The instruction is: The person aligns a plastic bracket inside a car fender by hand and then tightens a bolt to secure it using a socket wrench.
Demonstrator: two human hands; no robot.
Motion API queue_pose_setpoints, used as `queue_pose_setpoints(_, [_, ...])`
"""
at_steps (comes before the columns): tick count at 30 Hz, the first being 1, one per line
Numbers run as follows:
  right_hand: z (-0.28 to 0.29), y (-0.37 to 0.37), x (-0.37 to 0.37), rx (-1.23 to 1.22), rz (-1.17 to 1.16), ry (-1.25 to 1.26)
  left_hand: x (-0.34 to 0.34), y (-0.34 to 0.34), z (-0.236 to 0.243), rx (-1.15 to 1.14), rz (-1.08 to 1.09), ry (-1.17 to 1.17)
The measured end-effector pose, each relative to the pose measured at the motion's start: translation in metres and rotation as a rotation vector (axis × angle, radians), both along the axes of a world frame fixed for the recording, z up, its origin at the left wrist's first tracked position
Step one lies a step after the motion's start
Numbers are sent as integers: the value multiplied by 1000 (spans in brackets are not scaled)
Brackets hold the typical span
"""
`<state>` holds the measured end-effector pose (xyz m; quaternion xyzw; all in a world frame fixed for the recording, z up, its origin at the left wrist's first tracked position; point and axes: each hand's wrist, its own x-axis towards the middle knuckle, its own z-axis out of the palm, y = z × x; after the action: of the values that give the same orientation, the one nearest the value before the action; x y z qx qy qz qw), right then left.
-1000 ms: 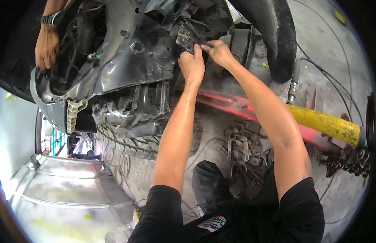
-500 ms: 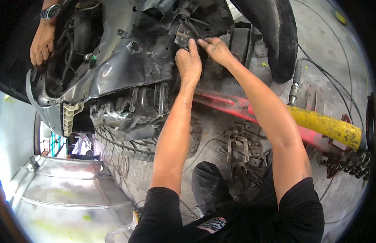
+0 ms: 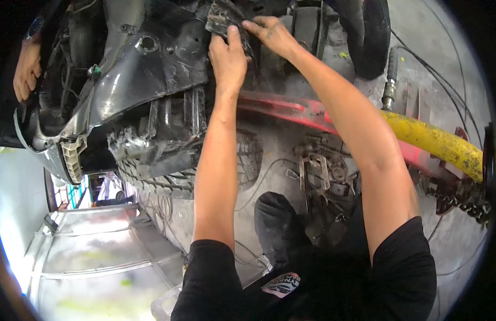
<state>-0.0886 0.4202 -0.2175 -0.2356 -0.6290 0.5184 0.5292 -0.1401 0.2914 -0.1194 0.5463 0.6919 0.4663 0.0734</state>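
- Floor (image 3: 283,184): grey concrete, smudged and stained.
- Wall (image 3: 18,187): pale, far left.
- Car body (image 3: 136,75): dark, scuffed, upper left.
- Tyre (image 3: 152,176): chunky tread, below the body's ragged edge.
- Red bar (image 3: 291,109): dusty, centre.
- Yellow pole (image 3: 435,136): paint chipped, right.
- Metal parts (image 3: 325,176): heaped on the floor.
- Left hand (image 3: 229,61): thumb and curled fingers pinching the plate (image 3: 222,15).
- Right hand (image 3: 272,36): fingertips at its right edge; cannot tell whether gripping.
- Plate: grimy, top centre, beside the body.

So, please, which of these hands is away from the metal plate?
The coworker's hand, far left; the wearer's left hand and right hand are at the plate.
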Motion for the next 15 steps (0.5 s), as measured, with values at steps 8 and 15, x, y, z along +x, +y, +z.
queue_pose_setpoints(8, [-11, 7, -6, -68, 84, 43, 6, -6, 0, 41, -73, -45])
queue_pose_setpoints(15, [-5, -16, -1, -109, 56, 17, 0, -11, -1, 203, 114, 203])
